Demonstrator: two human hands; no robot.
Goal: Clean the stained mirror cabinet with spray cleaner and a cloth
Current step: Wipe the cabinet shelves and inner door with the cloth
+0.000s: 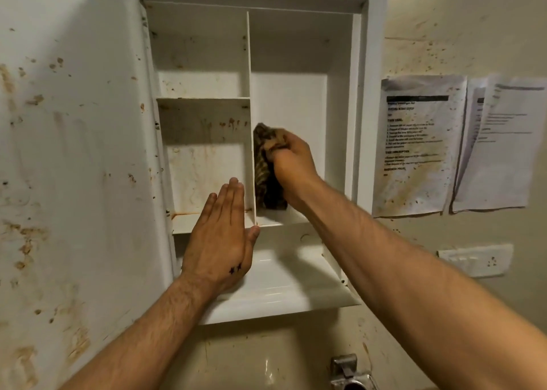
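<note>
Two spattered printed sheets (420,144) on wall, switch plate (475,260), tap (350,373)

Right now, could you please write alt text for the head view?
A right hand presses a bunched cloth against the divider inside an open, stained cabinet; the left hand lies flat on the divider's other side.

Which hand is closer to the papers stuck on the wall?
Right. The right hand, gripping the cloth in the right compartment of the cabinet, is just left of the papers. The left hand lies flat beyond the divider, lower and farther left.
</note>
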